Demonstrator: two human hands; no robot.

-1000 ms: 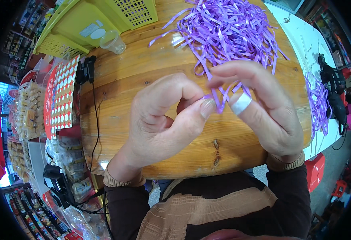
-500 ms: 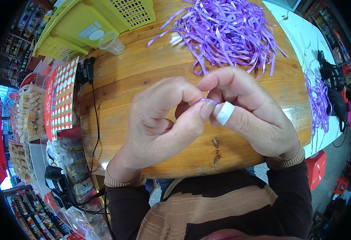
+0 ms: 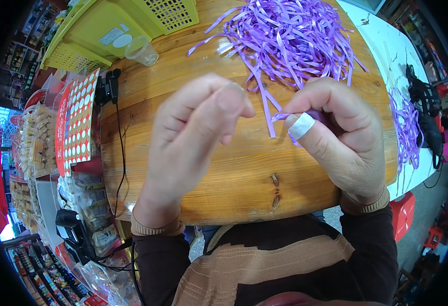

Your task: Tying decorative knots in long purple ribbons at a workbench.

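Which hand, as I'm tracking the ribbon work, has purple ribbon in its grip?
The right hand, with white tape on its thumb, pinches a purple ribbon; the left hand shows none.

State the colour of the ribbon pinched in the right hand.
The ribbon in the right hand is purple, seen best in the head view.

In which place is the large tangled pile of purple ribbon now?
In the head view, the large tangled pile of purple ribbon lies at upper right of centre, on the brown wooden table, beyond the right hand.
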